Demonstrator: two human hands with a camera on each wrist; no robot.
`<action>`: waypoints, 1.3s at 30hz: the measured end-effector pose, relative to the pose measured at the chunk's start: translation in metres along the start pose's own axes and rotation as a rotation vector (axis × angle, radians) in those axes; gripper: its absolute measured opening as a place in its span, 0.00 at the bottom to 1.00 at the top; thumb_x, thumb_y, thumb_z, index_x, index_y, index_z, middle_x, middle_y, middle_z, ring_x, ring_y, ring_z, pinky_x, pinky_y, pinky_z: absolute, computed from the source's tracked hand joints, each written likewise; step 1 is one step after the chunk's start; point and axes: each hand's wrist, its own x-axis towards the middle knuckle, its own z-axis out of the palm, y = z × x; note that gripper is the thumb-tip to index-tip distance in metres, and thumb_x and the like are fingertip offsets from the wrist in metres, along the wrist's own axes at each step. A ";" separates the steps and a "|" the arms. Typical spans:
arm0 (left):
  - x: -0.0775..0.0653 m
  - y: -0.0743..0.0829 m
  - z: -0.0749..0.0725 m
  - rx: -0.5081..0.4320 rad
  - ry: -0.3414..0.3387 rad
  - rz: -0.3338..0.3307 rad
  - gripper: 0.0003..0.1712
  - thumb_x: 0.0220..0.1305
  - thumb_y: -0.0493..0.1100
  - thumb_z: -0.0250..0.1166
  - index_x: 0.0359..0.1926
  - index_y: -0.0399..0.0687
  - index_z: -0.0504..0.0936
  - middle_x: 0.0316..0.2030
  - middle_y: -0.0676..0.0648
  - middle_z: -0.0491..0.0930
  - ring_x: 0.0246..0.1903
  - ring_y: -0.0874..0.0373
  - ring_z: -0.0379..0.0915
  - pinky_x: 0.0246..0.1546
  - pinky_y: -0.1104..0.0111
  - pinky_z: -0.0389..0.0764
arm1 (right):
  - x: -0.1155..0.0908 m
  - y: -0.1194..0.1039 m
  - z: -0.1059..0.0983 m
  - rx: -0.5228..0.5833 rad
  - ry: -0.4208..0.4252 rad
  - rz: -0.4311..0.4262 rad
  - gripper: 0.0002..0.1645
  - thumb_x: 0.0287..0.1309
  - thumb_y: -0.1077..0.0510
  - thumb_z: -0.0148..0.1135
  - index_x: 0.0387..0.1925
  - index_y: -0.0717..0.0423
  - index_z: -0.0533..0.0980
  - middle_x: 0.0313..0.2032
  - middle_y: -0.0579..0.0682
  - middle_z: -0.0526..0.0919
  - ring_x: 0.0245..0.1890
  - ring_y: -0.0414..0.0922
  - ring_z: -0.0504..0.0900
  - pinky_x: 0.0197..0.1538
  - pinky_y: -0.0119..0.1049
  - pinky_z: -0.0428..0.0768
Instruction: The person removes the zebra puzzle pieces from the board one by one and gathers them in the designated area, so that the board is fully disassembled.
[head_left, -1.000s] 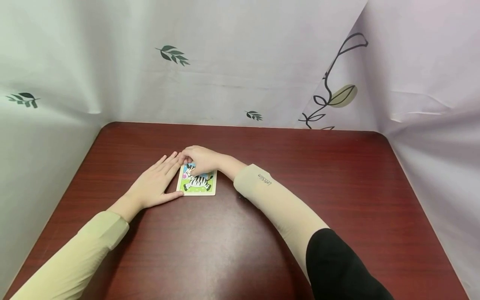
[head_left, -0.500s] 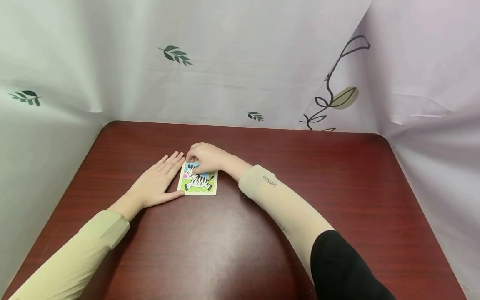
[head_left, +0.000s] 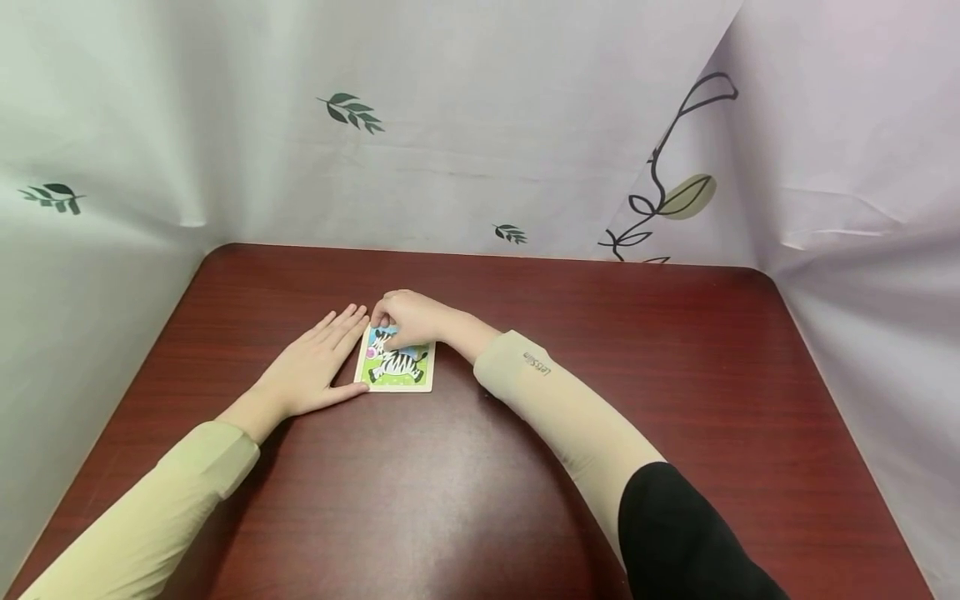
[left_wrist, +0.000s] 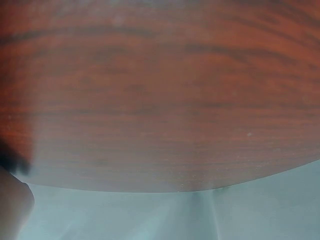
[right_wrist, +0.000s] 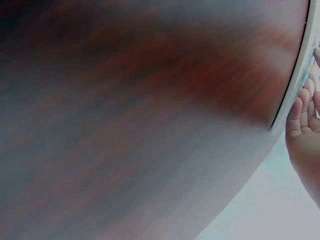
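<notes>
Worktop (head_left: 675, 358), left to right: the left hand (head_left: 306, 368) lies flat, grip spread, thumb (head_left: 351, 390) touching the lower-left corner of a picture panel (head_left: 417, 381). The panel sits left of the frame's centre, both hands at it, longer axis unclear. Over its upper part arches the right hand (head_left: 414, 317), fingers (head_left: 381, 312) curled; I cannot tell whether that grip pinches anything.

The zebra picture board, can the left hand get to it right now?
Yes, most likely: the left hand lies right at the left edge of the zebra picture board, with nothing visible between them. The right hand covers part of the far end.
</notes>
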 end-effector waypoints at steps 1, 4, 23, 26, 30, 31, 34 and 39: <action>0.000 0.000 0.000 0.000 0.000 -0.001 0.61 0.65 0.68 0.67 0.83 0.34 0.54 0.84 0.36 0.53 0.84 0.40 0.48 0.88 0.60 0.37 | 0.001 0.000 0.000 0.010 -0.003 0.005 0.24 0.66 0.53 0.73 0.59 0.57 0.81 0.54 0.52 0.83 0.54 0.44 0.79 0.63 0.33 0.77; 0.000 0.000 0.000 -0.003 0.002 0.000 0.61 0.65 0.68 0.67 0.83 0.34 0.54 0.84 0.36 0.53 0.84 0.40 0.48 0.88 0.60 0.38 | 0.002 0.001 0.001 0.026 -0.014 0.015 0.23 0.66 0.54 0.72 0.59 0.57 0.81 0.54 0.52 0.83 0.54 0.44 0.79 0.63 0.33 0.76; 0.000 -0.001 0.000 0.006 0.000 0.013 0.61 0.65 0.68 0.66 0.83 0.34 0.53 0.83 0.35 0.54 0.84 0.40 0.48 0.87 0.65 0.31 | 0.005 -0.001 -0.002 -0.008 -0.065 0.020 0.23 0.66 0.55 0.71 0.59 0.58 0.78 0.53 0.52 0.82 0.54 0.44 0.75 0.73 0.38 0.67; 0.000 -0.001 0.000 0.005 -0.003 0.012 0.62 0.65 0.68 0.66 0.83 0.34 0.53 0.84 0.35 0.53 0.84 0.40 0.48 0.87 0.65 0.31 | 0.004 -0.001 -0.002 0.004 -0.061 0.018 0.23 0.66 0.56 0.71 0.60 0.58 0.79 0.53 0.53 0.82 0.54 0.44 0.76 0.74 0.37 0.67; 0.000 -0.001 0.002 0.003 0.000 0.016 0.62 0.65 0.68 0.67 0.83 0.35 0.52 0.84 0.35 0.53 0.84 0.40 0.48 0.87 0.64 0.32 | 0.004 -0.001 -0.002 0.026 -0.046 0.013 0.23 0.66 0.57 0.71 0.59 0.59 0.78 0.54 0.53 0.82 0.54 0.44 0.76 0.73 0.37 0.68; 0.000 -0.001 0.002 0.000 0.000 0.016 0.62 0.65 0.68 0.67 0.83 0.35 0.52 0.84 0.35 0.53 0.84 0.40 0.48 0.87 0.64 0.33 | 0.004 -0.001 -0.002 0.025 -0.039 0.011 0.23 0.66 0.57 0.72 0.59 0.59 0.78 0.54 0.53 0.82 0.55 0.44 0.77 0.72 0.37 0.69; 0.000 -0.002 0.001 -0.002 0.006 0.022 0.61 0.66 0.68 0.66 0.83 0.34 0.52 0.83 0.35 0.53 0.84 0.39 0.48 0.88 0.62 0.35 | 0.004 -0.001 -0.001 0.025 -0.018 0.007 0.22 0.65 0.57 0.73 0.57 0.59 0.79 0.54 0.53 0.82 0.55 0.45 0.78 0.69 0.36 0.72; 0.000 -0.001 0.000 -0.001 0.020 0.037 0.60 0.67 0.68 0.65 0.83 0.34 0.52 0.83 0.34 0.54 0.83 0.39 0.49 0.88 0.62 0.36 | 0.004 -0.001 0.000 0.048 0.004 0.024 0.21 0.64 0.57 0.74 0.56 0.57 0.79 0.53 0.52 0.83 0.54 0.45 0.80 0.61 0.32 0.77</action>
